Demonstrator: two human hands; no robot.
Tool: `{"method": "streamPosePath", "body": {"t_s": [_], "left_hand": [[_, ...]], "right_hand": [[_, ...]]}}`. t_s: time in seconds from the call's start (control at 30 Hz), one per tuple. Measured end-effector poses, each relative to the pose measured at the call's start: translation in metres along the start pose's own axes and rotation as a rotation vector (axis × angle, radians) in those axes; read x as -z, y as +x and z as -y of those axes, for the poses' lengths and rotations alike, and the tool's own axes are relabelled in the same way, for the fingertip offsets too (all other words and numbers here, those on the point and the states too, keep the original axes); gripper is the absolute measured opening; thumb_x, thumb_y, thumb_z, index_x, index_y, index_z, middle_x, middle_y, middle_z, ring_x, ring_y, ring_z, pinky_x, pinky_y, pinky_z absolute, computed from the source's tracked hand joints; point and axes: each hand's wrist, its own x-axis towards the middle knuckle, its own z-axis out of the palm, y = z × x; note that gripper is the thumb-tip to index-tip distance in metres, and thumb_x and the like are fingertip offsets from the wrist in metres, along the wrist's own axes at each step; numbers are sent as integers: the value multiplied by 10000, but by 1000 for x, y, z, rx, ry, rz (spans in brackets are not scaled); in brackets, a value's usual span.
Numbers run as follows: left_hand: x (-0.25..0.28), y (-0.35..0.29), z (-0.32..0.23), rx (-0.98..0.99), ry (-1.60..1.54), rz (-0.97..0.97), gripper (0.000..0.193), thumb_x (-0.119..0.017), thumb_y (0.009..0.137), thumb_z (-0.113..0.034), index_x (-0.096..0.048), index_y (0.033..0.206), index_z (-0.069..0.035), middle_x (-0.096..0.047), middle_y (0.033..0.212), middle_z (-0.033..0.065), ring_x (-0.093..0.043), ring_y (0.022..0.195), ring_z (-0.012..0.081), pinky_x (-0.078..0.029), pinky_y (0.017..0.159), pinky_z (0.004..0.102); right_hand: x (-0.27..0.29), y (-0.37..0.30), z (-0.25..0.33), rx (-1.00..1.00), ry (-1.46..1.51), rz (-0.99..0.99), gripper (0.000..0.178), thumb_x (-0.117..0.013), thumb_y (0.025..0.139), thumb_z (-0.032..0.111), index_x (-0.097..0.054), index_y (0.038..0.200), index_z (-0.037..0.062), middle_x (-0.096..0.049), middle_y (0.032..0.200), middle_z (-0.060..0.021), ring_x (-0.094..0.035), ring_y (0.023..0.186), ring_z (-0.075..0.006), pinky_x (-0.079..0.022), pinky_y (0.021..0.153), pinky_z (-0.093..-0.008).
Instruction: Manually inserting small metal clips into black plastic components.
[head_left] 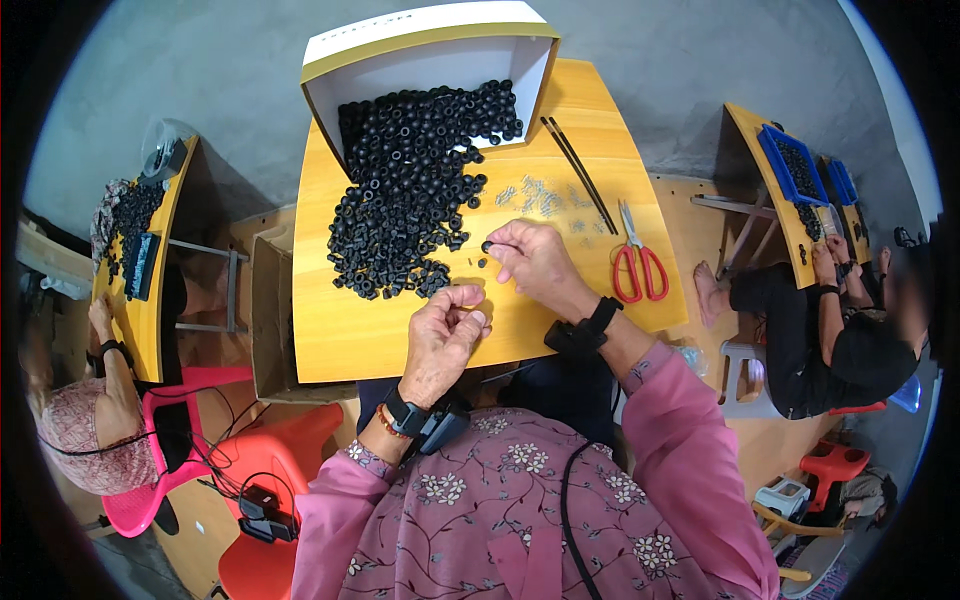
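Note:
My left hand [443, 338] hovers above the table's near part with its fingers curled in and thumb against them; whatever may be in them is too small to make out. The thumb and fingers of my right hand [540, 262] pinch a small black round part [487, 247]. Just below that hand, another such part [482, 263] lies alone on the wood. Left of both hands spreads a heap of black ring-shaped parts [395, 215], spilling out of a white box [430, 68] tipped on its side. Small clear or silvery pieces [540, 195] are scattered beyond my right hand.
Red-handled scissors [640, 268] and two dark thin sticks [580, 175] lie on the right of the yellow wooden table [345, 350]. A cardboard box [272, 320] stands by its left edge. People work at tables on both sides. A red chair [290, 450] is at lower left.

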Motion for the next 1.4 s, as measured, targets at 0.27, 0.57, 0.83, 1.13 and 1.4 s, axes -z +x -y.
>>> {"method": "streamPosePath", "body": {"t_s": [0.27, 0.57, 0.83, 1.13, 1.4], "left_hand": [[1, 1, 8, -78, -150, 28, 247, -585, 966, 16, -569, 1210, 55, -655, 1012, 82, -629, 828, 115, -549, 777, 262], [-3, -4, -9, -16, -90, 36, 264, -608, 981, -27, -567, 1238, 16, -640, 986, 62, -625, 812, 120, -544, 729, 275], [-9, 3, -4, -410, 216, -46, 207, -697, 895, 8, -686, 1102, 0, -535, 883, 20, -543, 771, 88, -478, 692, 215], [-11, 3, 13, -390, 249, -53, 150, -672, 900, 24, -622, 1039, -5, -561, 832, 24, -540, 731, 90, -472, 665, 236], [-9, 5, 16, -306, 150, -48, 188, -669, 891, 44, -617, 1064, -10, -568, 821, 3, -525, 687, 59, -458, 612, 212]], "right_hand": [[18, -22, 6, -229, 417, 130, 269, -621, 997, 174, -608, 1168, -34, -702, 963, -107, -705, 727, -150, -517, 502, -224], [18, -41, 4, -348, 681, 167, 320, -596, 1017, 302, -613, 1109, -4, -688, 923, -67, -697, 722, -144, -506, 511, -217], [-1, -62, 4, -400, 653, 300, 310, -566, 1028, 306, -629, 1056, 3, -669, 879, -56, -675, 667, -126, -494, 459, -216], [34, -16, 15, -238, 9, 67, 179, -602, 977, 165, -675, 932, 8, -700, 861, -122, -694, 691, -204, -532, 518, -304], [40, 49, -12, 303, -825, -111, 134, -636, 847, 88, -687, 928, -5, -649, 892, -184, -624, 852, -393, -495, 758, -448]]}}
